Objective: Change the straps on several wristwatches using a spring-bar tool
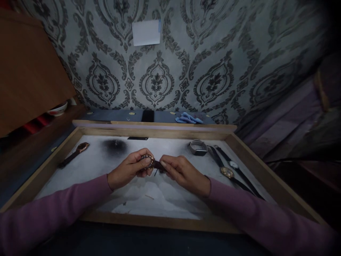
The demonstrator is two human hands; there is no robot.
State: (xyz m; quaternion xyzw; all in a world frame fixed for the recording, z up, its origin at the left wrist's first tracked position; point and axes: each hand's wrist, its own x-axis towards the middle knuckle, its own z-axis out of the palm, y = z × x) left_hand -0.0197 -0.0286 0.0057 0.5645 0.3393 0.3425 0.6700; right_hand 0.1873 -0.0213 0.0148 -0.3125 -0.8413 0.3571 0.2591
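My left hand (130,168) is closed around a round watch case (147,161), its thumb on the dial. A dark brown strap (157,165) extends from the right side of the case. My right hand (184,172) pinches this strap between thumb and fingers. Both hands are close together above the white floor of a wooden-framed tray (160,223). Just below the strap is a thin dark piece, too small to identify. The far end of the strap is hidden by my right fingers.
A brown-strapped watch (75,154) lies at the tray's left. At the right are a metal-banded watch (198,148), a gold-cased watch (227,172) and a dark-strapped watch (234,164). A blue cloth (188,118) and a dark phone-like object (147,116) lie behind the tray.
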